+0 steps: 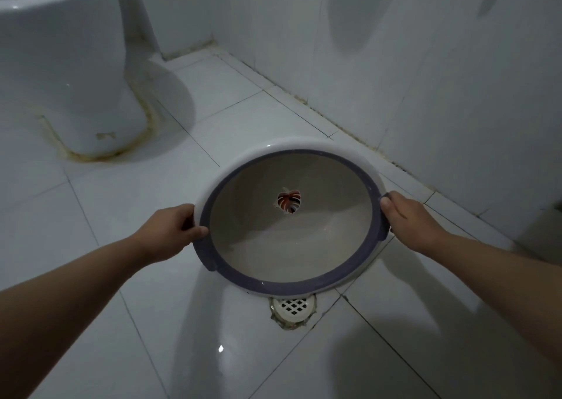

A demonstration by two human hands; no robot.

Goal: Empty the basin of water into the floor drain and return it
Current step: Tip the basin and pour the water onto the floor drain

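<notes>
A round white basin [304, 246] with a grey-purple rim and a red leaf print inside is held above the tiled floor. It holds shallow clear water and tilts slightly toward me. My left hand [173, 231] grips the rim on the left side. My right hand [407, 219] grips the rim on the right side. The white grated floor drain [292, 307] lies in the floor just beneath the basin's near edge, partly hidden by it.
A white toilet base [70, 79] with stained sealant stands at the upper left. Tiled walls [425, 64] meet the floor close behind and right of the basin. The white floor tiles [121, 338] look wet and shiny.
</notes>
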